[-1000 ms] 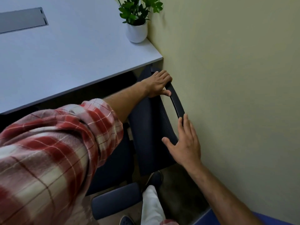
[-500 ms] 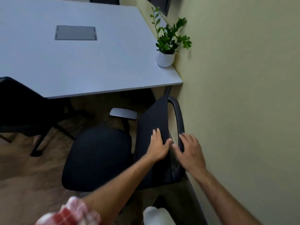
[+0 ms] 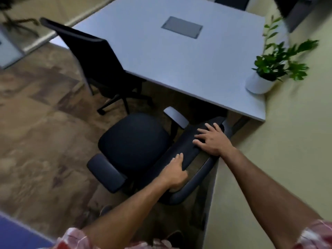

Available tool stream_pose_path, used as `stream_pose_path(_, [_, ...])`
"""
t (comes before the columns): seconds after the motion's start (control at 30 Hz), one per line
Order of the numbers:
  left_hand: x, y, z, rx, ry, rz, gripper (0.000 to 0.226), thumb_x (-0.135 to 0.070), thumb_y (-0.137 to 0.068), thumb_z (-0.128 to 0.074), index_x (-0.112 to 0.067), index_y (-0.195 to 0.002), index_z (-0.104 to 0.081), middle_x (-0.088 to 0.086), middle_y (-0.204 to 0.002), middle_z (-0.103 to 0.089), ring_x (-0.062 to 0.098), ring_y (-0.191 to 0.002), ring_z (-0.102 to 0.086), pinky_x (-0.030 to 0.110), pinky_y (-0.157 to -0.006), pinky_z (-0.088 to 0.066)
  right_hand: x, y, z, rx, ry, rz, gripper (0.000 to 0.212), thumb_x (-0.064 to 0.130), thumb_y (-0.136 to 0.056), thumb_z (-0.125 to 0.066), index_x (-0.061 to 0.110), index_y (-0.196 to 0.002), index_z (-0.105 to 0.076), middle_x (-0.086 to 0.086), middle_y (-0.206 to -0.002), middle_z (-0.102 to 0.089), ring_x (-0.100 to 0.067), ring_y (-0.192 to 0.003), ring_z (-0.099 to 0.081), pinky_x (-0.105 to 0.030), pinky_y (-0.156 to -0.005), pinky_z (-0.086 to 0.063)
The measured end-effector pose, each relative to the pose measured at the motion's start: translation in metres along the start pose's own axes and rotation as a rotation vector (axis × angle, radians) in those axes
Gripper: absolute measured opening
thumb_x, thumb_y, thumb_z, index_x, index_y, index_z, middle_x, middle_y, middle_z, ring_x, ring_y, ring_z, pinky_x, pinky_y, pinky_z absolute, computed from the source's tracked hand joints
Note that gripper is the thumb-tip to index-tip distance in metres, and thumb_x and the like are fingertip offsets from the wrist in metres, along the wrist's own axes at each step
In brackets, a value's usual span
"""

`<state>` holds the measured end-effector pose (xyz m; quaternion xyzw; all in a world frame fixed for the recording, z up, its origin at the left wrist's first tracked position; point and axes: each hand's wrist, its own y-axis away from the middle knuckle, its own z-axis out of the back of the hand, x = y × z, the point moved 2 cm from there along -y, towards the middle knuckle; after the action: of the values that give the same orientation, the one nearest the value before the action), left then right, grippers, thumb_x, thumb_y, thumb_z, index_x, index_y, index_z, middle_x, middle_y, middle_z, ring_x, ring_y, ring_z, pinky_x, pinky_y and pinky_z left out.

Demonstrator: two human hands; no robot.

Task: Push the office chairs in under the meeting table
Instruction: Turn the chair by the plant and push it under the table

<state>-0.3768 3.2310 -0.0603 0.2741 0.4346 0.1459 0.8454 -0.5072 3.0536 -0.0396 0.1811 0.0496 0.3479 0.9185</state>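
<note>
1. Two hands are on the near black office chair with the padded seat (image 3: 133, 141), both on its mesh backrest (image 3: 181, 151). Half a second ago they sat close together, low on the backrest; now they are spread apart along its top.
2. Your left hand (image 3: 175, 174) has shifted to the nearer end of the backrest and curls round its edge, fingers over the front and thumb under. It grips the chair.
3. Your right hand (image 3: 211, 139) has moved to the far end and lies flat with fingers spread, pressing on the mesh rather than closing round it.
4. Your view has swung left, so more of the room shows. The chair's seat is out in the open beside the pale grey meeting-table surface (image 3: 179, 56), not beneath it, and its backrest runs close along the yellow-green wall (image 3: 287, 159).
5. As I read it, the chair is turned sideways to the surface, so it needs swivelling before it rolls in. Your wider hold suits that turn.
6. One more black high-backed office chair (image 3: 93, 56) stands at the left corner of the surface, with its star base (image 3: 115, 103) out on the brown patterned carpet (image 3: 36, 132), so it looks still to be pushed in.
7. Mind the white pot with the green plant (image 3: 259, 83) at the wall-side corner of the surface; a hard knock could shake it.
</note>
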Motion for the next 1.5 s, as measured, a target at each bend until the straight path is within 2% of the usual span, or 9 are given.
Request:
stream_pose_path(0.13, [0.001, 0.019, -0.007, -0.029, -0.099, 0.116, 0.077, -0.035, -0.098, -0.047, -0.019, -0.163, -0.009, 0.007, -0.169, -0.017, 0.030, -0.147, -0.033, 0.042, -0.118, -0.031, 0.003, 0.028, -0.005, -0.066, 0.062, 0.019, 0.068, 0.067, -0.094, -0.020, 0.035, -0.123, -0.072, 0.007, -0.137, -0.063, -0.022, -0.137, -0.040, -0.046, -0.117, -0.010])
stream_pose_path(0.3, [0.018, 0.052, -0.012, -0.041, -0.212, 0.214, 0.065, -0.043, -0.097, -0.047, -0.018, -0.155, -0.031, 0.008, -0.148, -0.049, 0.028, -0.122, -0.055, 0.041, -0.101, -0.045, 0.025, 0.070, -0.025, -0.064, 0.046, -0.008, 0.076, 0.069, -0.088, -0.012, 0.035, -0.117, -0.073, 0.007, -0.129, -0.067, -0.022, -0.129, -0.046, -0.049, -0.115, -0.017])
stream_pose_path(0.5, [0.050, 0.101, -0.024, 0.020, -0.312, 0.194, 0.052, -0.046, -0.090, -0.045, -0.024, -0.136, -0.053, 0.006, -0.130, -0.063, 0.026, -0.107, -0.061, 0.042, -0.089, -0.048, 0.048, 0.132, -0.060, -0.056, 0.022, -0.070, 0.078, 0.077, -0.087, -0.013, 0.036, -0.120, -0.071, 0.009, -0.128, -0.066, -0.021, -0.124, -0.049, -0.046, -0.113, -0.022])
stream_pose_path(0.67, [0.070, 0.148, -0.038, 0.067, -0.374, 0.144, 0.060, -0.045, -0.092, -0.048, -0.027, -0.149, -0.046, 0.002, -0.134, -0.063, 0.020, -0.112, -0.061, 0.039, -0.097, -0.050, 0.056, 0.196, -0.081, -0.052, -0.085, -0.058, 0.084, 0.086, -0.085, -0.013, 0.035, -0.114, -0.073, 0.010, -0.118, -0.069, -0.015, -0.111, -0.054, -0.038, -0.099, -0.035])
stream_pose_path(0.87, [0.086, 0.183, -0.045, -0.038, -0.564, 0.032, 0.048, -0.041, -0.097, -0.051, -0.027, -0.142, -0.055, 0.001, -0.129, -0.065, 0.020, -0.112, -0.062, 0.038, -0.096, -0.052, 0.080, 0.260, -0.100, -0.151, -0.149, -0.134, 0.099, 0.093, -0.076, -0.002, 0.035, -0.116, -0.071, 0.012, -0.116, -0.071, -0.013, -0.107, -0.059, -0.037, -0.097, -0.038])
stream_pose_path(1.1, [0.106, 0.196, -0.027, -0.097, -0.770, -0.017, 0.040, -0.039, -0.096, -0.052, -0.028, -0.134, -0.059, 0.004, -0.124, -0.064, 0.023, -0.109, -0.061, 0.038, -0.092, -0.049, 0.099, 0.281, -0.102, 0.007, -0.217, -0.134, 0.107, 0.097, -0.069, -0.005, 0.035, -0.139, -0.058, 0.009, -0.136, -0.063, -0.014, -0.121, -0.057, -0.034, -0.098, -0.045])
stream_pose_path(1.2, [0.124, 0.200, -0.014, -0.175, -0.719, 0.066, 0.041, -0.043, -0.091, -0.053, -0.029, -0.128, -0.062, 0.001, -0.119, -0.066, 0.023, -0.105, -0.063, 0.038, -0.086, -0.050, 0.110, 0.280, -0.100, 0.050, -0.207, -0.148, 0.112, 0.099, -0.066, -0.006, 0.033, -0.140, -0.057, 0.007, -0.136, -0.063, -0.015, -0.121, -0.058, -0.037, -0.101, -0.046])
stream_pose_path(1.3, [0.144, 0.200, -0.006, -0.285, -0.621, 0.185, 0.042, -0.053, -0.079, -0.054, -0.028, -0.108, -0.069, -0.005, -0.095, -0.065, 0.017, -0.083, -0.061, 0.034, -0.071, -0.050, 0.120, 0.279, -0.101, 0.038, -0.165, -0.206, 0.108, 0.100, -0.069, -0.011, 0.031, -0.137, -0.061, 0.005, -0.132, -0.066, -0.016, -0.120, -0.060, -0.043, -0.104, -0.045])
stream_pose_path(1.5, [0.144, 0.185, 0.001, -0.373, -0.554, 0.106, 0.045, -0.058, -0.071, -0.058, -0.034, -0.108, -0.069, -0.008, -0.092, -0.067, 0.018, -0.081, -0.065, 0.036, -0.068, -0.054, 0.118, 0.274, -0.091, -0.018, -0.194, -0.275, 0.117, 0.102, -0.062, -0.006, 0.031, -0.132, -0.065, 0.004, -0.124, -0.070, -0.018, -0.111, -0.064, -0.041, -0.096, -0.050])
